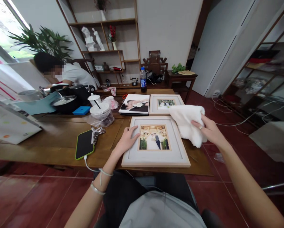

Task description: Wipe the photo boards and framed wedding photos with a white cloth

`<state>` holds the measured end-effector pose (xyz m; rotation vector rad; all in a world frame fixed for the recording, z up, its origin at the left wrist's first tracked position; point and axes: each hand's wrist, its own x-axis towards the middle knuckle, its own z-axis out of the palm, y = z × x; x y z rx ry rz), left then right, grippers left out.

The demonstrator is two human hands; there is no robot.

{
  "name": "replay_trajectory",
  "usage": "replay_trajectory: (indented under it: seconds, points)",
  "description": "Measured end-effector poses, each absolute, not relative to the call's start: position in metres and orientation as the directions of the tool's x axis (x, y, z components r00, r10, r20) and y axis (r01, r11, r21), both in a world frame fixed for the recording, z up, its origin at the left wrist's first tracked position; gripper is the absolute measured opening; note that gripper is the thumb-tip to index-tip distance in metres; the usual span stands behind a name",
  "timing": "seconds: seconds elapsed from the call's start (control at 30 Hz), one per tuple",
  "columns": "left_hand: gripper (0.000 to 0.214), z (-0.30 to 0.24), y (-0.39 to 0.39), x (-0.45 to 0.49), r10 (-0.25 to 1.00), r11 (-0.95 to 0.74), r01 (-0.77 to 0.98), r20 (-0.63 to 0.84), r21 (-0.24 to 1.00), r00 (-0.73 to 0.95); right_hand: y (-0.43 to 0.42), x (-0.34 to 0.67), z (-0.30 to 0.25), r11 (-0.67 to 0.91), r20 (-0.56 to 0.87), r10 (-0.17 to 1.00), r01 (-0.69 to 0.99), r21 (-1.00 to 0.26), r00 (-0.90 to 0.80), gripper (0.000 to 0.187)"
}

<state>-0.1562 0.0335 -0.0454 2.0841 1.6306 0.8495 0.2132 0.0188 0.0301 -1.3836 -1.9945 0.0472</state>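
Note:
A picture frame (129,155) with a pale wood edge and a wedding photo (154,137) inside lies flat at the front of the table. My left hand (128,138) rests on its left side, fingers stretched over the border. In my right hand (207,126) a white fluffy cloth (189,122) is gripped at its right end. The cloth hangs beside the frame's upper right corner and covers part of a second picture frame (153,107) behind. Left of that second frame sits a photo album or stack of prints (135,104).
A phone (85,144) on a charging cable lies left of the frame. Behind it stand a lidded plastic cup (100,110), a white teapot (93,98) and a blue box (81,110). A dark drink bottle (143,80) is at the back. Another person (72,74) leans over the table's far left.

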Motion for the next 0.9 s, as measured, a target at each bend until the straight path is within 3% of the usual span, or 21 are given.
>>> replay_trajectory:
  seconds: [0.07,0.23,0.37,0.43,0.63,0.77,0.9]
  points:
    - [0.049,-0.045,0.034,-0.156,0.963,-0.258,0.745,0.221,0.616,0.151,0.021,0.218,0.035,0.406,0.565,0.811,0.839,-0.362,-0.149,0.022]
    - [0.049,-0.047,0.034,-0.155,0.963,-0.259,0.739,0.227,0.621,0.147,0.018,0.223,0.036,0.309,0.689,0.711,0.942,-0.129,-0.139,0.016]
    - [0.048,-0.046,0.034,-0.155,0.959,-0.269,0.733,0.246,0.625,0.142,0.017,0.224,0.039,0.352,0.597,0.779,0.922,-0.161,-0.194,0.015]
    - [0.047,-0.045,0.033,-0.155,0.956,-0.276,0.729,0.256,0.627,0.142,0.017,0.223,0.038,0.364,0.579,0.786,0.92,-0.148,-0.218,0.02]
    - [0.037,-0.048,0.037,-0.156,0.96,-0.264,0.711,0.252,0.652,0.125,0.018,0.199,0.018,0.45,0.636,0.666,0.89,0.072,-0.389,0.047]
    - [0.037,-0.049,0.039,-0.155,0.944,-0.293,0.73,0.307,0.617,0.119,0.022,0.181,-0.001,0.573,0.473,0.715,0.819,0.029,-0.516,0.054]
    - [0.036,-0.042,0.037,-0.152,0.846,-0.513,0.71,0.421,0.482,0.326,0.033,0.17,-0.011,0.595,0.409,0.748,0.801,-0.067,-0.522,0.05]
